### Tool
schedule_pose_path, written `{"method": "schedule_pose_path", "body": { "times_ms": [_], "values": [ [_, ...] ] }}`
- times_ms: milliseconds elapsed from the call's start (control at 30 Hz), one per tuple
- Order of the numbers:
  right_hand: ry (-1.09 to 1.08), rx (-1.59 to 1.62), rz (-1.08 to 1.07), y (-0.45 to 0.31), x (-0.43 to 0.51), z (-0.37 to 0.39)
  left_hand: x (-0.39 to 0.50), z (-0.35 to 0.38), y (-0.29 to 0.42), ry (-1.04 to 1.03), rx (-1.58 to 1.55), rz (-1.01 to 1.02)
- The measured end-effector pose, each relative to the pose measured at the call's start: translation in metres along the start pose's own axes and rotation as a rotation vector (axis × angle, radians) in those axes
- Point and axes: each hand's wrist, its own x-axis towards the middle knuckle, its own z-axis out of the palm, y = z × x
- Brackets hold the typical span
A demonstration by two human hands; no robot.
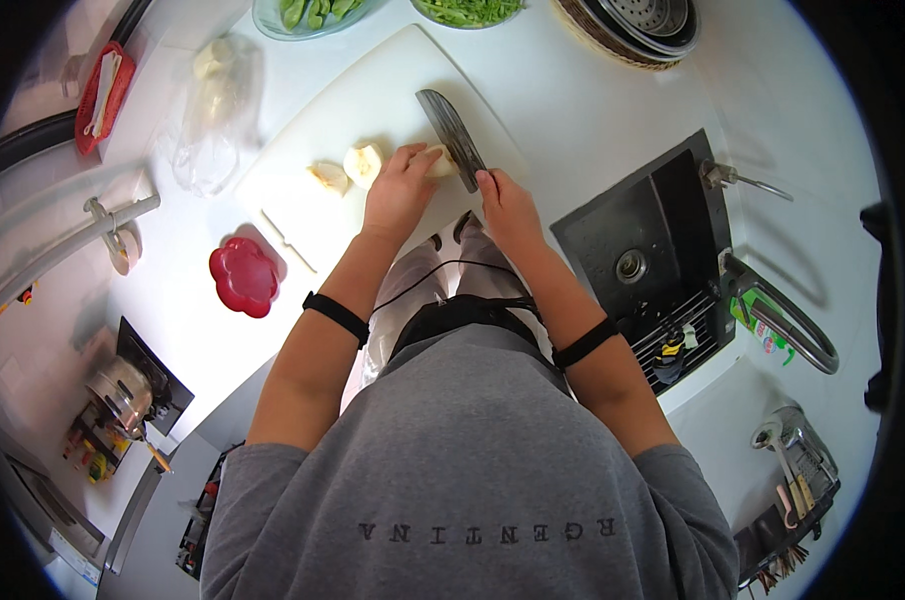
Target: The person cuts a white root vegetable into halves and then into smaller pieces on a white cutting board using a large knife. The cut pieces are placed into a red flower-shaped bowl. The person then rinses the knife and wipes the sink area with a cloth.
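Observation:
My right hand (pixel 511 214) grips the handle of a broad-bladed kitchen knife (pixel 449 133), its dark grey blade pointing up and to the left. Under the fingers of my left hand (pixel 401 187) a pale peeled piece of produce (pixel 443 163) is held down, close against the blade. Whether the edge is in it, I cannot tell. Left of that hand, a second pale piece (pixel 362 165) and a smaller wedge with a brownish patch (pixel 329 178) lie on the white cutting board (pixel 392 82). Their exact kind is unclear.
A glass bowl of green leaves (pixel 314 13) and chopped greens (pixel 471 10) stand beyond the board. Leftward are a clear plastic bag (pixel 211 142), a red flower-shaped dish (pixel 244 277) and a pot (pixel 122 390). A black sink (pixel 610 217) with a faucet (pixel 786 319) lies right, below stacked bowls (pixel 640 30).

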Motion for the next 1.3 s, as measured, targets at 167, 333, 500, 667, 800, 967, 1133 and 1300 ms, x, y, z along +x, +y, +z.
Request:
{"method": "schedule_pose_path", "body": {
  "times_ms": [167, 333, 500, 667, 800, 967, 1133, 1300],
  "values": [
    [0.000, 0.208, 0.034, -0.011, -0.009, -0.009, 0.011, 0.005, 0.002, -0.040, -0.018, -0.128],
    [0.025, 0.186, 0.040, -0.021, -0.027, -0.014, 0.014, 0.018, 0.005, 0.042, -0.611, -0.780],
    [0.043, 0.146, 0.013, -0.023, -0.036, -0.008, 0.008, 0.022, 0.009, 0.042, -0.598, -0.815],
    [0.067, 0.078, -0.024, -0.025, -0.042, -0.001, 0.007, 0.024, 0.010, 0.081, -0.598, -0.809],
    [0.056, 0.015, -0.012, -0.029, -0.044, 0.001, 0.005, 0.027, 0.007, 0.138, -0.575, -0.809],
    [0.006, -0.122, 0.029, -0.040, -0.044, 0.004, 0.004, 0.033, 0.001, 0.167, -0.484, -0.808],
    [0.003, -0.252, 0.010, -0.051, -0.039, 0.011, 0.004, 0.035, -0.005, 0.141, -0.508, -0.864],
    [-0.022, -0.308, 0.016, -0.052, -0.035, 0.020, 0.003, 0.032, -0.005, 0.133, -0.525, -0.880]
  ]
}}
